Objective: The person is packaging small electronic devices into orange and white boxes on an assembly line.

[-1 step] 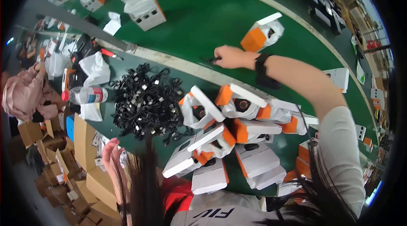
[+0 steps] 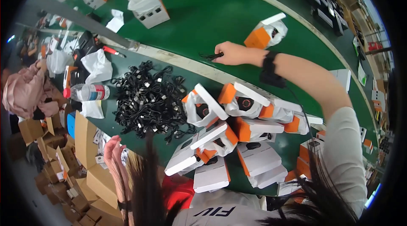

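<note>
The right hand [image 2: 229, 53] reaches far across the green tabletop [image 2: 203, 18], its grip pinched shut on a small black cable [image 2: 210, 56] lying near the middle. The left hand [image 2: 115, 158] hangs open and empty off the near edge, beside the pile of black cables [image 2: 148, 98]

Green table [image 2: 203, 18] here, pretty cluttered. Big heap of black cables [image 2: 148, 98] sits down-left of the right fingers [image 2: 218, 52], orange-and-white open boxes [image 2: 237, 124] piled just below them, plus a water bottle [image 2: 87, 92] far left.
</note>
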### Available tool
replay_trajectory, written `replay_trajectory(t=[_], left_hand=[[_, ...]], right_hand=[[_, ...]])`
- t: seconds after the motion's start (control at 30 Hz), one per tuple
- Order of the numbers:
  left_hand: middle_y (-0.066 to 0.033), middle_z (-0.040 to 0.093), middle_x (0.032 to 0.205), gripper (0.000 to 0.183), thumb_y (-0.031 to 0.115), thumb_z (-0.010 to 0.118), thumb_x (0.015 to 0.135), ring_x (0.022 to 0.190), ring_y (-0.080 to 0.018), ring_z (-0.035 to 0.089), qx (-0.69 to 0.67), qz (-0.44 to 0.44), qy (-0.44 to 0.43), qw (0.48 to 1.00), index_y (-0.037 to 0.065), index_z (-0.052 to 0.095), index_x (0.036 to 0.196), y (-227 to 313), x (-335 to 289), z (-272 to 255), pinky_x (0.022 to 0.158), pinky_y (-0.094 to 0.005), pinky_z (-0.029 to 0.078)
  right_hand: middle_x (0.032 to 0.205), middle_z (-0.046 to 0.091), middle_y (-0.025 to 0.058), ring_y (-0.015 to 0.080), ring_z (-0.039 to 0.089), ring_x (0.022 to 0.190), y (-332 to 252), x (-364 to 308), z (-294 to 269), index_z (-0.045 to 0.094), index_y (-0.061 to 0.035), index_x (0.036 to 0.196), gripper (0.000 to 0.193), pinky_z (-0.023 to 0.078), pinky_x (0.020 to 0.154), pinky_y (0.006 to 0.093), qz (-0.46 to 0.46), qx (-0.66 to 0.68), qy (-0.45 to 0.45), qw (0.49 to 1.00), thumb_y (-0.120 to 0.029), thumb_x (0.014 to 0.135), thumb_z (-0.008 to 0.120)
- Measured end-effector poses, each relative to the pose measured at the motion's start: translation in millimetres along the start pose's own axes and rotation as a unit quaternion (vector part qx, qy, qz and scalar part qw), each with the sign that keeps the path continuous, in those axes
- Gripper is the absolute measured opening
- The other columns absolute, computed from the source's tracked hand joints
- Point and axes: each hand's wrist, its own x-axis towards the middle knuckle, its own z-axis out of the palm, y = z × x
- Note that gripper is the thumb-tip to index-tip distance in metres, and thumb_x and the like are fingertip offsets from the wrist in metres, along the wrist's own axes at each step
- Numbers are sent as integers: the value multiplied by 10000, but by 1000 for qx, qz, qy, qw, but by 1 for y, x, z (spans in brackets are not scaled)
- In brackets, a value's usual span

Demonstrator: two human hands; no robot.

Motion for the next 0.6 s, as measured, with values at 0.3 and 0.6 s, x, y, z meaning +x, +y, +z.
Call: replay_trajectory(t=[0.3,0.6], left_hand=[[-96,529,1143,214,133,525,859,1037,-176,511,42,-2,-58,997,24,542,1042,18,18,18,823,-305,437],[-59,520,1151,237,194,529,870,1041,-166,494,27,-2,-195,980,48,548,1056,-16,90,26,838,-335,427]], right_hand=[[1290,436,134,229,465,1123,-102,-54,-65,345,-29,1328,677,398,924,315,-109,221,-277,929,-502,859,464],[1056,551,183,283,559,922,181,-354,-148,464,20,1156,639,465,803,348,350,-218,405,816,-361,702,702]])
